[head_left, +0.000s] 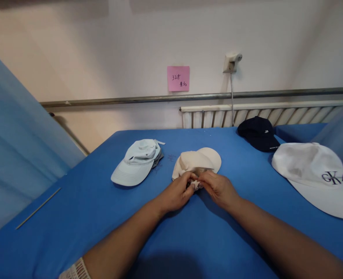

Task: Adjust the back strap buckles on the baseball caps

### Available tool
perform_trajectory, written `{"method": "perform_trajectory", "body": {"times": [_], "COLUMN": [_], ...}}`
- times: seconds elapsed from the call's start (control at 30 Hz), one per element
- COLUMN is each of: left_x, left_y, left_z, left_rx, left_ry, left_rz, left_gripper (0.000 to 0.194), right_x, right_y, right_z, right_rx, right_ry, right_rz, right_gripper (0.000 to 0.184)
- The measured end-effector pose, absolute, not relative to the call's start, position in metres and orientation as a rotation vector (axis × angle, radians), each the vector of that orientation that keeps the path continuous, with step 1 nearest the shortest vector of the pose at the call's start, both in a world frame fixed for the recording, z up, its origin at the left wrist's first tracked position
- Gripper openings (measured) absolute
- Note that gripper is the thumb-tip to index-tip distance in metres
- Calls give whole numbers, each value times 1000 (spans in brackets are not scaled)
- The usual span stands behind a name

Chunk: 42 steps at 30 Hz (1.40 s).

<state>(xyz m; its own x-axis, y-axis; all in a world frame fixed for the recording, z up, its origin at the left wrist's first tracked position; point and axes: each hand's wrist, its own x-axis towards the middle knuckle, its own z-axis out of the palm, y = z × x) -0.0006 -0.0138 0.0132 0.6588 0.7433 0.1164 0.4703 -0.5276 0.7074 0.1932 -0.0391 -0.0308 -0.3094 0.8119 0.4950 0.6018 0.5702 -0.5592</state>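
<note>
A cream baseball cap [188, 159] lies on the blue-covered table, its brim pointing to the back right. My left hand [177, 192] pinches the strap at the cap's near edge from the left. From the right, my right hand [219, 189] grips the same strap, fingertips close to those of the left. Only a small crumpled bit of the strap shows between the fingers; its fastening is too small to make out. A pale blue cap [139, 159] sits to the left, with a grey cap [158, 157] partly hidden under it.
At the right lie a white cap [307, 162] with dark letters and a navy cap [258, 131] behind it. A thin stick [38, 208] rests near the left edge of the blue table cover [101, 228]. Behind are a metal rail [136, 99] and a radiator [264, 112].
</note>
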Motion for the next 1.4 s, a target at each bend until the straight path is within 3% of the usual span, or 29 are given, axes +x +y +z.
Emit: {"method": "perform_trajectory", "body": {"times": [0.3,0.47,0.73,0.87,1.07,1.23,1.4], "left_x": [0,4,9,10,14,15,14], "left_y": [-10,-12,-16,-16,-12,-7,-5], "left_z": [5,-8,-9,-1,-2,-9,-9], "left_rx": [2207,2326,2424,2232,1767,1594,1523], "left_ry": [928,1018,1002,943,993,1051,1074], "left_rz": [521,615,725,764,814,880,948], "left_gripper": [23,34,26,32,21,25,27], "right_x": [191,190,190,192,192,190,184], "right_y": [-34,-33,-34,-32,-28,-31,-43], "right_z": [-40,-40,-41,-42,-43,-42,-35], "right_rx": [-1272,-1343,-1341,-1289,-1200,-1172,-999], "right_ry": [-1949,-1901,-1800,-1776,-1748,-1655,-1864], "right_rz": [348,338,377,382,410,321,270], "right_gripper": [26,28,26,25,22,6,11]}}
